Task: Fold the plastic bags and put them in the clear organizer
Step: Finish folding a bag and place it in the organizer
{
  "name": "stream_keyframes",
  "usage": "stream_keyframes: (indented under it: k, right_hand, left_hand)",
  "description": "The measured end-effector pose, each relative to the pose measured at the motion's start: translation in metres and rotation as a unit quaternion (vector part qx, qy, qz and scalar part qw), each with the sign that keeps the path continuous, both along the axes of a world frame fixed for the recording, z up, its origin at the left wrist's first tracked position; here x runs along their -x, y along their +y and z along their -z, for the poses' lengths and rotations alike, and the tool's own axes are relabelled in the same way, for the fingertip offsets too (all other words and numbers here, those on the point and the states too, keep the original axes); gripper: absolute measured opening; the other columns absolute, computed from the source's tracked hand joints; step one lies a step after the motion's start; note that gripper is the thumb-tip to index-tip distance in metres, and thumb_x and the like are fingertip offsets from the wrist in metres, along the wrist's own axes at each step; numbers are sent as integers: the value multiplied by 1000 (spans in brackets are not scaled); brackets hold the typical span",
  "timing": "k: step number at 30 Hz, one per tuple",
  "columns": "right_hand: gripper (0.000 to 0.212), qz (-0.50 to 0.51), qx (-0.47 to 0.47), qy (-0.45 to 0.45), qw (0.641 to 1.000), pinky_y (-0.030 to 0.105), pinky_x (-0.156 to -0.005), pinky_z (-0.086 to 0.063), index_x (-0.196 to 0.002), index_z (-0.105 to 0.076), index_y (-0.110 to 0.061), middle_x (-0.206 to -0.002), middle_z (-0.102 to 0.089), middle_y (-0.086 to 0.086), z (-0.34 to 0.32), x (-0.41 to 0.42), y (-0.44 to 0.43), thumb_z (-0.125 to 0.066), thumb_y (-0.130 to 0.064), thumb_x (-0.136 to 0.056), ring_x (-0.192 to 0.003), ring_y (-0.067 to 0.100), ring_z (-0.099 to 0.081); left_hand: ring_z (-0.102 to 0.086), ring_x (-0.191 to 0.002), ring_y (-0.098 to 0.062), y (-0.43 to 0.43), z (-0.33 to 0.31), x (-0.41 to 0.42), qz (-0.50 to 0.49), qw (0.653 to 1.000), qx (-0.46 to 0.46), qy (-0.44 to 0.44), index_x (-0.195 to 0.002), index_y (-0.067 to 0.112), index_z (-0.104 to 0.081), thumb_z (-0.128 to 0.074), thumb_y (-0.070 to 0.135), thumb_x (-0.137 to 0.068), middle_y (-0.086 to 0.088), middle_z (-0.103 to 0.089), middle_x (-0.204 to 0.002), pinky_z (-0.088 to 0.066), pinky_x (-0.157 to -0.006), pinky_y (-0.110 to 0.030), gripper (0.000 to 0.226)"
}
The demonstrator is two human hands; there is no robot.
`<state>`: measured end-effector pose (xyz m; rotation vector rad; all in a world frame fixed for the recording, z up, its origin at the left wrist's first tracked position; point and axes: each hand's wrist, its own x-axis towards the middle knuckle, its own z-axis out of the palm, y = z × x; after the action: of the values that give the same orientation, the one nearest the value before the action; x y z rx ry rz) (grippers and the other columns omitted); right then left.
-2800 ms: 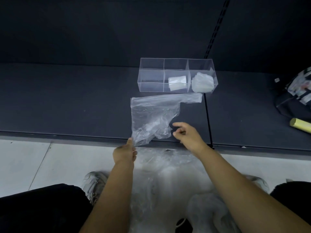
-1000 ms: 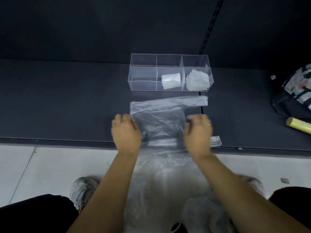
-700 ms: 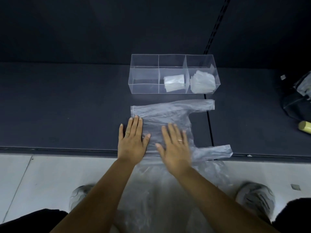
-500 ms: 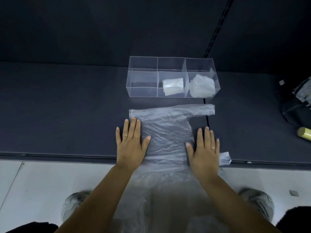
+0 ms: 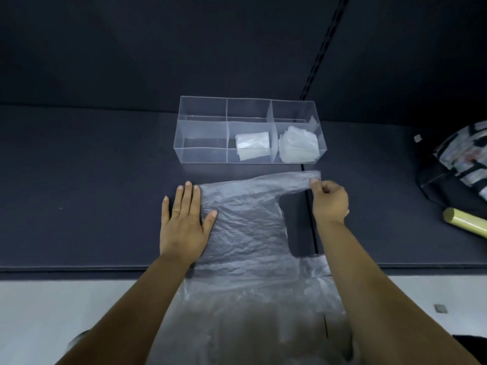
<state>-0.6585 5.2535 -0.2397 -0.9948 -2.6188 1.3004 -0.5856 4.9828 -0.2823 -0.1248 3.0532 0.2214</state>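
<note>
A clear plastic bag [image 5: 245, 222] lies spread flat on the dark shelf, its near part hanging over the front edge. My left hand [image 5: 184, 222] presses flat on the bag's left edge, fingers apart. My right hand [image 5: 328, 200] pinches the end of the bag's far handle strip at the right. Behind the bag stands the clear organizer [image 5: 203, 155] with three compartments. A folded bag [image 5: 253, 144] sits in the middle compartment and several folded bags [image 5: 299, 147] in the right one. The left compartment holds nothing.
A dark patterned bag [image 5: 458, 164] and a yellowish roll [image 5: 465, 223] lie at the right of the shelf. More loose plastic [image 5: 250, 325] lies below the shelf edge, between my arms. A seam in the shelf [image 5: 312, 233] runs under my right wrist.
My right hand has lifted off the bag's right side and moved up to pinch the far handle. My left hand stays flat on the left edge. The bag lies flatter than before.
</note>
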Motion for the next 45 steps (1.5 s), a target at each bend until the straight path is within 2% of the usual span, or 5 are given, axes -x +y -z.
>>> stream_keyframes:
  k: [12,17,29,35,45]
  right_hand:
    - [22,-45,-268,18,962,42,-93,-32,-105,-59,-11,-119,-53,15,-1,12,-7,-54,-28,-93,-114,34,-46]
    - [33,-338,-214,217,891,40,-112,-28,-124,-53,-12,-137,-49,11,-14,-66,-109,-47,-19,-93,-130,27,-41]
    - [65,-479,-328,-44,813,38,-117,17,-147,20,-24,-156,23,-2,35,-126,-56,-8,-56,-98,-144,17,24]
    - [62,-342,-348,-108,866,41,-119,8,-153,6,-20,-161,10,5,29,-117,45,-14,-47,-101,-148,20,11]
    - [79,-441,-208,55,871,45,-118,-15,-147,-34,-14,-156,-24,8,1,-153,-6,-65,-49,-84,-143,28,-20]
  left_hand:
    - [15,-147,-20,3,-4,5,-11,999,34,-25,-152,16,9,9,69,-83,-4,11,-161,16,-115,-48,87]
    - [17,-146,-23,9,-17,21,-11,999,25,-46,-152,17,8,9,63,-85,-7,15,-160,17,-114,-49,81]
    - [-24,-144,-25,14,-8,-75,126,992,28,13,-147,6,-31,-10,53,-98,-10,-28,-155,-12,-117,-43,71]
    - [8,-146,-20,14,-13,-76,109,993,38,-32,-149,15,5,3,58,-92,-4,1,-160,13,-117,-40,71]
    - [-51,-129,-21,23,-33,-110,257,965,13,58,-134,15,-56,-79,19,-75,-4,-52,-141,-31,-113,-42,63]
